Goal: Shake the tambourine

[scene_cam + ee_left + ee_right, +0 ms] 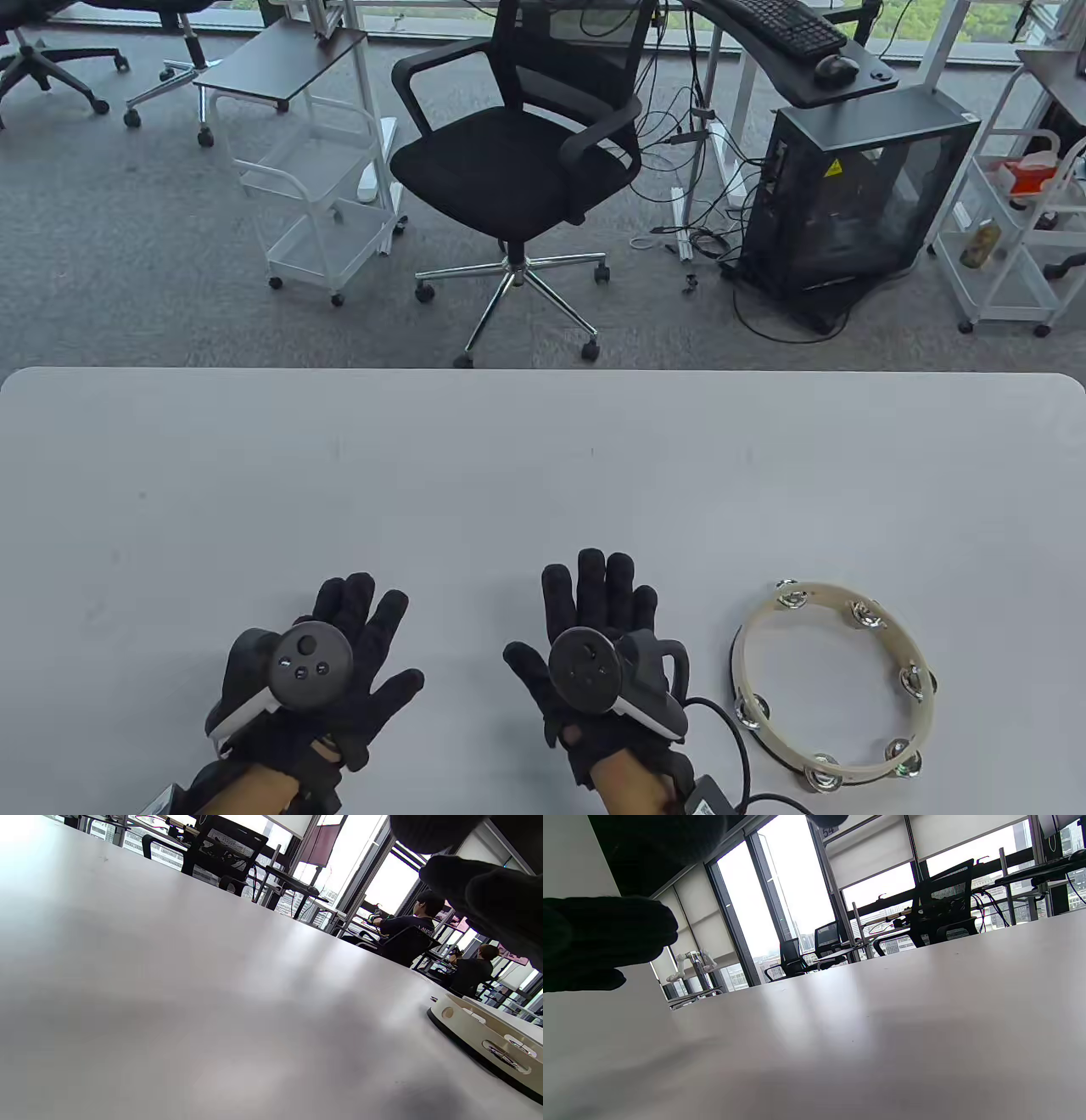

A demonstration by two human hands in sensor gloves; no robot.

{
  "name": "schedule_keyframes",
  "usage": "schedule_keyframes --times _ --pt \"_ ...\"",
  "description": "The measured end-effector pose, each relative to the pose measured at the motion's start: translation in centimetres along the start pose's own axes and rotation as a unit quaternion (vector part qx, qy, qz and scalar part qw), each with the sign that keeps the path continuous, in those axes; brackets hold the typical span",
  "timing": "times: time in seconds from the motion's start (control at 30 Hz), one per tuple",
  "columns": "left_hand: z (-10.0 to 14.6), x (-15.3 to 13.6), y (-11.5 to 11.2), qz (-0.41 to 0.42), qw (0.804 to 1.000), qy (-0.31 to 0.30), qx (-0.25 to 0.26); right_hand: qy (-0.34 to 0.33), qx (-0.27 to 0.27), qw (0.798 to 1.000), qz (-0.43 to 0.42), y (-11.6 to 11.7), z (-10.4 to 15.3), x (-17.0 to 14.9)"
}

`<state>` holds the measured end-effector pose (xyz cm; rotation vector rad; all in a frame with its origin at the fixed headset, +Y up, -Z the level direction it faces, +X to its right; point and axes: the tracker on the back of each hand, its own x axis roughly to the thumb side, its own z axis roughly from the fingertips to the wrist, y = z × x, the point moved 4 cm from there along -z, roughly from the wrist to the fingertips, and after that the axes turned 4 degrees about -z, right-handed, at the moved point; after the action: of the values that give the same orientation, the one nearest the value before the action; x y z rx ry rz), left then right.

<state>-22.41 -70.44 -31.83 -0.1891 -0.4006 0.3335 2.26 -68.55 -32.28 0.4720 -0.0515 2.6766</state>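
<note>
Table view: one white table (543,475), two gloved hands, one tambourine. Left hand (327,671) lies flat at the near left, fingers spread apart, holding nothing. Right hand (598,645) lies flat near centre, fingers straight and close together with the thumb splayed out, also holding nothing. The tambourine (836,683) lies flat on the table at the near right, just beside the right hand and not touched by it. It is a headless cream hoop with a dark lower edge; I count about seven pairs of metal jingles around the rim. One black office chair (517,161) stands beyond the far edge.

Left wrist view: dark fingers (488,891) hang in at the top right, clear of the table as far as I can tell. The tambourine's frame (488,1035) shows at the right edge, slots with jingles visible.

Right wrist view: fingers (606,933) enter from the left; only bare tabletop is ahead, no tambourine.

Step in hand, judged: the reach and pick-up, not yet begun. The right hand is the closer one. Best to hook fingers inside the hoop with the thumb outside, on a stretch of rim between jingle slots, so the jingles ring freely.
</note>
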Motion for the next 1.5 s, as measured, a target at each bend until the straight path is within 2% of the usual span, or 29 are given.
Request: schedule_keyframes --times 0.2,0.27,0.33,0.4,0.47,0.57,0.67,0.73,0.77,0.9,0.97,1.03,1.13,1.2,1.23,1.27,1.33,1.4,1.5 --pt "-0.1 0.1 -0.2 -0.002 1.000 -0.001 -0.008 0.009 0.002 1.000 -0.001 0.0 -0.1 -0.4" --pt "-0.1 0.1 -0.2 -0.002 1.000 0.000 -0.009 0.035 0.000 0.999 0.004 -0.3 -0.2 -1.5" --pt "-0.1 0.0 -0.2 0.000 1.000 0.000 -0.010 0.091 0.012 0.996 0.015 -0.5 -0.4 -3.7" --pt "-0.2 -0.1 -0.3 0.003 1.000 0.001 -0.015 0.181 0.028 0.983 0.022 -0.9 -0.2 -6.9" --pt "-0.3 -0.2 -0.5 0.005 1.000 0.003 -0.022 0.273 0.041 0.960 0.043 -1.3 0.6 -10.4" --pt "-0.5 -0.4 -0.8 0.006 0.999 0.008 -0.035 0.410 0.080 0.904 0.091 -1.6 2.3 -15.3" --pt "-0.6 -0.6 -1.1 0.008 0.999 0.011 -0.046 0.461 0.099 0.877 0.094 -1.0 3.2 -17.7" --pt "-0.7 -0.8 -1.3 0.009 0.998 0.012 -0.053 0.463 0.123 0.876 0.063 0.1 3.2 -18.6" --pt "-0.7 -0.9 -1.4 0.010 0.998 0.013 -0.058 0.469 0.116 0.873 0.068 0.2 3.2 -19.0" --pt "-0.9 -1.6 -1.6 0.022 0.997 0.022 -0.066 0.442 0.061 0.891 0.089 -0.4 2.5 -19.6" --pt "-0.9 -1.9 -1.3 0.031 0.997 0.025 -0.061 0.420 0.055 0.899 0.115 -0.8 2.1 -19.2" --pt "-0.9 -2.1 -1.1 0.041 0.998 0.024 -0.052 0.371 -0.003 0.921 0.122 -2.3 1.3 -17.6" --pt "-1.0 -2.1 -0.8 0.061 0.997 0.015 -0.037 0.264 -0.094 0.958 0.065 -4.1 0.2 -14.2" --pt "-1.0 -2.0 -0.6 0.072 0.997 0.005 -0.025 0.207 -0.145 0.968 -0.002 -4.9 0.0 -12.5" --pt "-1.0 -1.9 -0.4 0.083 0.996 -0.004 -0.016 0.165 -0.176 0.967 -0.081 -5.3 0.1 -11.4" --pt "-0.9 -1.9 -0.2 0.098 0.995 -0.010 -0.004 0.124 -0.205 0.957 -0.163 -5.4 0.1 -10.7" --pt "-0.8 -1.8 0.2 0.136 0.990 -0.024 0.021 0.086 -0.228 0.928 -0.283 -5.2 0.3 -9.7" --pt "-0.7 -1.8 0.7 0.188 0.980 -0.041 0.051 0.019 -0.232 0.909 -0.347 -4.9 0.1 -8.2" --pt "-0.5 -1.9 1.0 0.268 0.958 -0.062 0.084 -0.030 -0.227 0.897 -0.377 -4.1 0.1 -5.6"
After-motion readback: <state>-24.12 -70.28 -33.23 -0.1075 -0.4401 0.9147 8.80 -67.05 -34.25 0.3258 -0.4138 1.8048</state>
